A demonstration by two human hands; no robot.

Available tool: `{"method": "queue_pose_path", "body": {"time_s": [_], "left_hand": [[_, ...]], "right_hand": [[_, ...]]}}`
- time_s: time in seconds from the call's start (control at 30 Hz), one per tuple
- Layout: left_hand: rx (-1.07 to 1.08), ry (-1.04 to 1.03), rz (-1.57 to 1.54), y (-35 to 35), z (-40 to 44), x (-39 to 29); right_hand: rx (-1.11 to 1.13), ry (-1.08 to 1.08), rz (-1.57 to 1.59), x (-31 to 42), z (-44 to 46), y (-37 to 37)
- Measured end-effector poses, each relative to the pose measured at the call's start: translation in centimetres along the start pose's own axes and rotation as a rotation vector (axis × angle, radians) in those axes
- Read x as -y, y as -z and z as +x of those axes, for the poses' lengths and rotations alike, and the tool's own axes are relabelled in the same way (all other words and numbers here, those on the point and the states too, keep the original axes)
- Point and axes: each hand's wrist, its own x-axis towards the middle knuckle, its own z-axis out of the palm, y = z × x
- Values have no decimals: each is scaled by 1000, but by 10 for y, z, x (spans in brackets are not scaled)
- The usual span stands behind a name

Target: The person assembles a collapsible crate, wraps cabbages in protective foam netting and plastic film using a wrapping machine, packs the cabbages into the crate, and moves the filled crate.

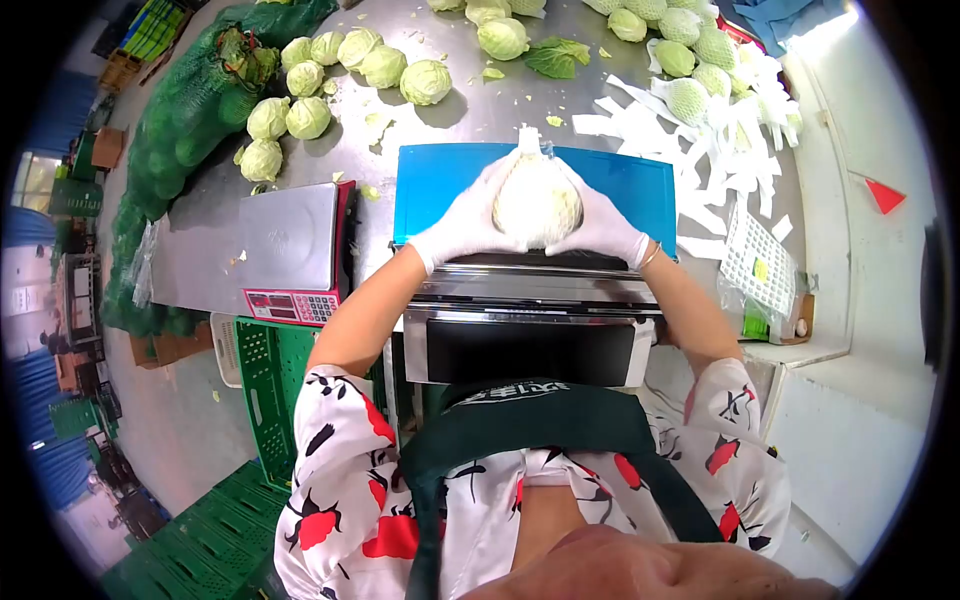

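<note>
Above the blue plate (440,190) of a film-wrapping machine, a pale round cabbage (538,208) is clasped between both palms. It looks whitish and shiny, as if covered in clear film or a white net; I cannot tell which. My left hand (472,220), in a white glove, curves round its left side. On the opposite side my right hand (605,222), gloved the same way, presses against it. A small whitish tip (528,138) sticks up at the far end of the cabbage. Metal rollers (540,285) lie just below the hands.
Left of the machine stands a weighing scale (288,240). Bare cabbages (383,67) lie at the back, with netted cabbages (688,100) and white foam strips (650,130) at right. A green mesh sack (190,120) fills the left edge. Green crates (270,380) stand below.
</note>
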Motion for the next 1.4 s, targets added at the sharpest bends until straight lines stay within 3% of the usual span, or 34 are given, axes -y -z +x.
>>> {"method": "queue_pose_path", "body": {"time_s": [0.1, 0.13, 0.2, 0.3, 0.37, 0.43, 0.5, 0.67, 0.77, 0.83, 0.9, 0.93, 0.97, 1.0, 1.03, 1.07, 1.1, 1.17, 1.2, 1.23, 1.27, 1.3, 1.33, 1.37, 1.4], "left_hand": [[-28, 109, -383, -6, -1, 11], [-30, 158, -537, -8, -5, 9], [56, 287, -653, -13, -27, -7], [228, 467, -958, -20, -79, -54], [479, 490, -915, -23, -115, -86], [731, 594, -875, -49, -144, -76], [790, 931, -1153, -81, -162, -55], [675, 1012, -1132, -105, -168, -40], [644, 1036, -1298, -100, -196, -33], [504, 932, -1452, -107, -231, -15], [318, 636, -964, -105, -248, -40], [148, 592, -910, -115, -257, -40], [72, 457, -194, -109, -261, -43], [-43, 363, -85, -103, -259, -44], [-154, 269, 23, -95, -255, -49], [-188, 518, -164, -90, -250, -59], [-254, 572, -321, -84, -244, -65], [-275, 582, -879, -82, -251, -49], [-219, 625, -797, -81, -257, -45], [-152, 739, -997, -91, -272, -37], [-47, 772, -1028, -122, -294, -12], [122, 758, -819, -146, -309, 6], [281, 838, -707, -186, -322, 28], [453, 608, -492, -183, -299, 10], [481, 608, -464, -195, -284, 0]], "right_hand": [[-50, -74, 295, -5, -7, -10], [-62, -108, 643, 6, -17, -20], [-135, -244, 623, 30, -53, -34], [-22, -476, 712, 67, -118, -41], [112, -634, 718, 98, -168, -50], [165, -783, 832, 88, -194, -80], [229, -891, 899, 69, -200, -102], [287, -743, 1149, 26, -176, -124], [280, -496, 882, -8, -203, -146], [176, -858, 1178, 7, -223, -134], [-87, -542, 401, -14, -266, -153], [-75, -553, 233, -21, -277, -156], [-66, -562, 62, -25, -283, -158], [-310, -589, 376, -19, -280, -172], [-372, -591, 518, -15, -273, -167], [-434, -591, 662, -9, -267, -159], [-493, -593, 807, -1, -263, -151], [-393, -768, 1063, 23, -257, -132], [-343, -853, 1193, 35, -256, -125], [-290, -939, 1322, 39, -258, -123], [-177, -965, 1232, -15, -286, -152], [-31, -670, 633, -45, -296, -181], [-37, -441, -30, -74, -305, -210], [26, -366, -294, -103, -310, -232], [-64, -542, -92, -95, -304, -239]]}}
